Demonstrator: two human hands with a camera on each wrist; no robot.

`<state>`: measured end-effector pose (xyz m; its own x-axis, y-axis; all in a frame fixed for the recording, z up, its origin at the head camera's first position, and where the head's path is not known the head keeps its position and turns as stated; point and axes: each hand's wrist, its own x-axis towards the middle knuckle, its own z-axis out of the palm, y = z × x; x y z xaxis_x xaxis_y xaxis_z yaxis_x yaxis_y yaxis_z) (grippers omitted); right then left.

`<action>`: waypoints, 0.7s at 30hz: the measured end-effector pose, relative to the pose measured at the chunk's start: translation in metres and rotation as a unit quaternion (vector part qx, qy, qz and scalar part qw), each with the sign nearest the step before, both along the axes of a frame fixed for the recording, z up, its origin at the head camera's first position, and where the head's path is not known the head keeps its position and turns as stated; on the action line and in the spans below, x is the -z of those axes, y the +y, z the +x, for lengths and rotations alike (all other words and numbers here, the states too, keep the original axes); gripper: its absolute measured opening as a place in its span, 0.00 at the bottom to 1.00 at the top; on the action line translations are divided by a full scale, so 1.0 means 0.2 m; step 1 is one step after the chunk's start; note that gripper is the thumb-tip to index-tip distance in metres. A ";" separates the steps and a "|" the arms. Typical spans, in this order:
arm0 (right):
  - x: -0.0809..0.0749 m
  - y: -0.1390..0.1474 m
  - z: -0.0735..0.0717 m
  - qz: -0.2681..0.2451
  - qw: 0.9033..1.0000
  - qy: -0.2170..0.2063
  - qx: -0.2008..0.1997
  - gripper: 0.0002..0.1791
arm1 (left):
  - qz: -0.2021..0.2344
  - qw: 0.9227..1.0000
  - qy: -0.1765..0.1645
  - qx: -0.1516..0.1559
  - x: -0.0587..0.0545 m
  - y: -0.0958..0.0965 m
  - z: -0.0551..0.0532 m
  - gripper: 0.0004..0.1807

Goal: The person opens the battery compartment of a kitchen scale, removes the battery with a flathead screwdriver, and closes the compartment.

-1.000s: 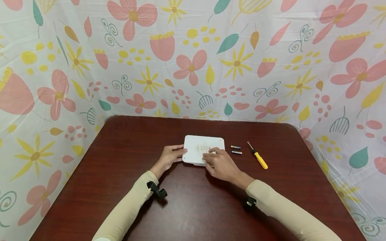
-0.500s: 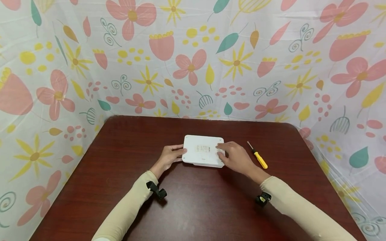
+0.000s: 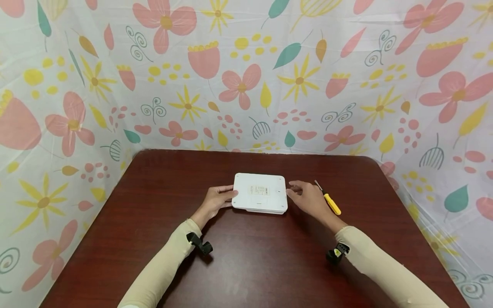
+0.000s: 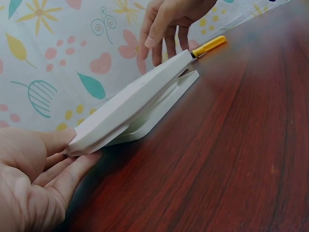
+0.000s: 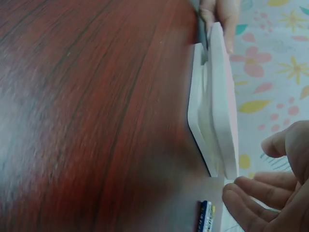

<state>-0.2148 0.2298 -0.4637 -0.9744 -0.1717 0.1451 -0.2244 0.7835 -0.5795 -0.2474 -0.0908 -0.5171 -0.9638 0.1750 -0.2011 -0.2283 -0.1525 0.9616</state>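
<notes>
A flat white device (image 3: 259, 201) with rounded corners lies with its labelled face up; a second white plate (image 4: 166, 104) shows beneath its body. My left hand (image 3: 214, 202) grips the device's left edge, thumb on top and fingers underneath. Just off the right edge is my right hand (image 3: 311, 200), its fingers loosely bent and holding nothing. A small battery (image 5: 205, 216) lies on the table below that hand in the right wrist view; from the head view the hand hides this spot.
Right of my right hand lies a screwdriver (image 3: 331, 203) with a yellow handle. The dark red wooden table (image 3: 246, 265) meets a flower-patterned cloth (image 3: 239, 77) at its back edge.
My right hand has moved right, from over the device's face to beside its right edge, now covering the two batteries seen earlier. My left hand keeps its grip, and the device has barely moved.
</notes>
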 end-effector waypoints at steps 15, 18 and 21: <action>0.05 -0.03 -0.06 -0.073 0.982 -0.171 0.027 0.28 | -0.003 1.000 -0.001 -0.001 -0.01 0.00 0.01 0.24; 0.07 -0.03 -0.07 -0.082 0.979 -0.184 0.031 0.28 | -0.001 1.000 -0.003 -0.002 -0.01 0.00 0.01 0.24; 0.08 -0.02 -0.09 -0.088 0.976 -0.196 0.033 0.28 | -0.003 1.000 -0.002 -0.003 -0.02 0.00 0.01 0.23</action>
